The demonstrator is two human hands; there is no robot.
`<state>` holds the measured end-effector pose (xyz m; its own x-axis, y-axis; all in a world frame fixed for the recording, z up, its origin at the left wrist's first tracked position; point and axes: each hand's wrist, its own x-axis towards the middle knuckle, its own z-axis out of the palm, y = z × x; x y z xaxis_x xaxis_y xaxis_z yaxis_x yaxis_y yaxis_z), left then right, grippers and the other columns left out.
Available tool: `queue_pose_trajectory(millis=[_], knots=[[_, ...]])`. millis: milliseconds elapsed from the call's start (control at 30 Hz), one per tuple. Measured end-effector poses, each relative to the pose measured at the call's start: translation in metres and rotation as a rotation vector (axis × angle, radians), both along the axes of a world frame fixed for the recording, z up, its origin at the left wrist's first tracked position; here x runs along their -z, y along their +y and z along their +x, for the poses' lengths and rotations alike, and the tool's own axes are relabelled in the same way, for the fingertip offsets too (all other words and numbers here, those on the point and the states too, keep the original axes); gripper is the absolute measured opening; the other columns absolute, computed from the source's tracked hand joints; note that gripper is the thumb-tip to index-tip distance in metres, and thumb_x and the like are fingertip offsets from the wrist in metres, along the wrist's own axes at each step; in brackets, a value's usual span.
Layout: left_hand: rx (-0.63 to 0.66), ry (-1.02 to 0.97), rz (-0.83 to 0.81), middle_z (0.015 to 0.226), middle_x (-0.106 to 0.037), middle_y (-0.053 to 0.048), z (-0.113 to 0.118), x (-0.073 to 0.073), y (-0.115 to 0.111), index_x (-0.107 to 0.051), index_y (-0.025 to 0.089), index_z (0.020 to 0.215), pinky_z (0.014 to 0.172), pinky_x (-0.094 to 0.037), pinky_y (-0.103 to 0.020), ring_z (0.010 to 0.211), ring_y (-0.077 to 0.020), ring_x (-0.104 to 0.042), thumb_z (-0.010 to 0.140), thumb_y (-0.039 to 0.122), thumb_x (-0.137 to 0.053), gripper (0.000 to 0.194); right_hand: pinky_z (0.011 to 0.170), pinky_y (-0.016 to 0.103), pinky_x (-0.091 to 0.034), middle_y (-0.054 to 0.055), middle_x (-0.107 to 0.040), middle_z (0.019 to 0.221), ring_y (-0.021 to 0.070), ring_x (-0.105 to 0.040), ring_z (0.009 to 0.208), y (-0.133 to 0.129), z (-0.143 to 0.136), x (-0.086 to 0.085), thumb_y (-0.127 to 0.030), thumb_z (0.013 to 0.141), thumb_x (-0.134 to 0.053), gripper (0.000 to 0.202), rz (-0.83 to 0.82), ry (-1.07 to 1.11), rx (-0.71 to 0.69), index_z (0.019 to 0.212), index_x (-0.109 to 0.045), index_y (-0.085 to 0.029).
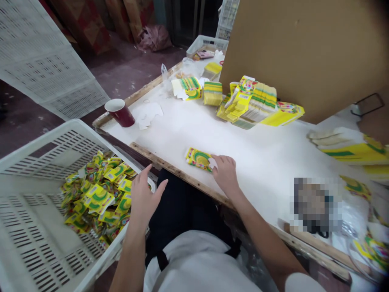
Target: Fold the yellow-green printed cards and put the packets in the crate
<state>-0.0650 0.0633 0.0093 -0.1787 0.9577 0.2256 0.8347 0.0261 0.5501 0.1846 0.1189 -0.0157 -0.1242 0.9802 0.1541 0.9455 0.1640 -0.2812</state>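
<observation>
A small yellow carton (198, 158) with a green ring design lies flat on the white tabletop near its front edge. Its right end shows a white flap, and my right hand (225, 173) has its fingers closed on that end, the thumb mostly hidden. My left hand (145, 198) hovers beside the inner rim of the white plastic crate (39, 239), thumb and fingers apart, holding nothing. Many small yellow-and-green packets (99, 198) are heaped in that crate, to the left of my left hand.
A maroon cup (120, 112) and torn white paper (150, 114) are at the table's left. Stacks of flat yellow cartons (253, 99) stand at the back, before a large cardboard sheet (304, 52). More flat cartons (352, 146) and a pixelated patch are at right.
</observation>
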Motion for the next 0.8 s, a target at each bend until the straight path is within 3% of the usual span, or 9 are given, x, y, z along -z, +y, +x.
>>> queue_pose_trajectory(millis=[167, 433, 600, 800], knots=[[0.08, -0.069, -0.054, 0.112, -0.059, -0.01, 0.007, -0.004, 0.0, -0.05, 0.019, 0.117, 0.093, -0.041, -0.043, 0.108, -0.0258, -0.052, 0.077, 0.041, -0.057, 0.047, 0.082, 0.036, -0.036, 0.012, -0.06, 0.098, 0.0246, -0.051, 0.09, 0.001, -0.013, 0.004, -0.01, 0.079, -0.048, 0.027, -0.079, 0.013, -0.063, 0.104, -0.059, -0.014], [0.204, -0.207, -0.101, 0.113, -0.059, -0.008, 0.027, 0.003, -0.006, -0.052, 0.02, 0.115, 0.094, -0.042, -0.039, 0.107, -0.0217, -0.053, 0.079, 0.038, -0.056, 0.04, 0.078, 0.032, -0.04, 0.011, -0.056, 0.105, 0.023, -0.051, 0.096, 0.0, -0.017, 0.002, -0.003, 0.073, -0.048, 0.037, -0.092, 0.113, 0.062, 0.108, -0.047, -0.015], [0.285, -0.301, -0.15, 0.115, -0.059, -0.008, 0.036, 0.008, -0.008, -0.052, 0.022, 0.116, 0.091, -0.044, -0.039, 0.108, -0.0209, -0.053, 0.08, 0.037, -0.055, 0.039, 0.068, 0.029, -0.041, 0.011, -0.058, 0.101, 0.0198, -0.058, 0.08, 0.0, -0.017, -0.003, -0.01, 0.075, -0.054, 0.033, -0.16, 0.137, 0.124, 0.106, -0.043, -0.014], [0.296, -0.35, -0.16, 0.114, -0.06, -0.009, 0.038, 0.011, -0.006, -0.052, 0.021, 0.116, 0.092, -0.044, -0.041, 0.106, -0.0211, -0.056, 0.08, 0.036, -0.055, 0.039, 0.065, 0.028, -0.039, 0.011, -0.059, 0.097, 0.02, -0.058, 0.078, 0.001, -0.02, -0.004, -0.012, 0.077, -0.055, 0.029, -0.19, 0.13, 0.144, 0.104, -0.044, -0.014]])
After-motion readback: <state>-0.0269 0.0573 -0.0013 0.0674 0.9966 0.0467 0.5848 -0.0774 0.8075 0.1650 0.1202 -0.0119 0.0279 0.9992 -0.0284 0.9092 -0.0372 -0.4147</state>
